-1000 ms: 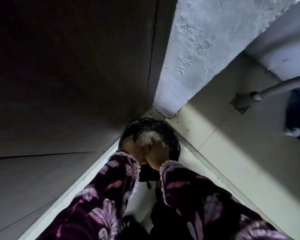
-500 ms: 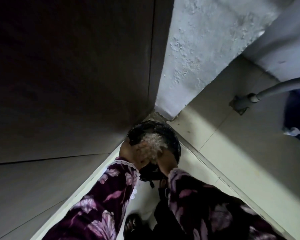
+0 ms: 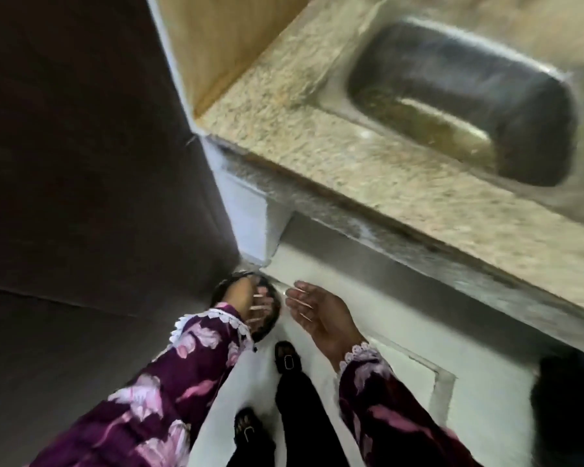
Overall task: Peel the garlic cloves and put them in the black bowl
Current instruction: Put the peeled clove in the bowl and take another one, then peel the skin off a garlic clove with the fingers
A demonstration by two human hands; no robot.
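- Left hand (image 3: 246,299) gripping the rim of the black bowl (image 3: 267,323), held low over the floor (image 3: 317,264)
- Right hand (image 3: 321,313) just right of it, fingers relaxed, holding nothing
- Granite counter (image 3: 351,156) and sink (image 3: 459,96) far right, blurry

1 head cam, looks steeply down past hands (image 3: 321,315) at floor (image 3: 402,399).

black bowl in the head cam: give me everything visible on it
The black bowl is a dark, round, glossy container, mostly hidden behind the left hand, which grips its rim with fingers curled over the edge into the opening. It is held in the air above the white floor, below the granite counter's edge, and looks tilted toward the camera. Its contents cannot be made out through the blur. The right hand hangs open beside it, not touching.
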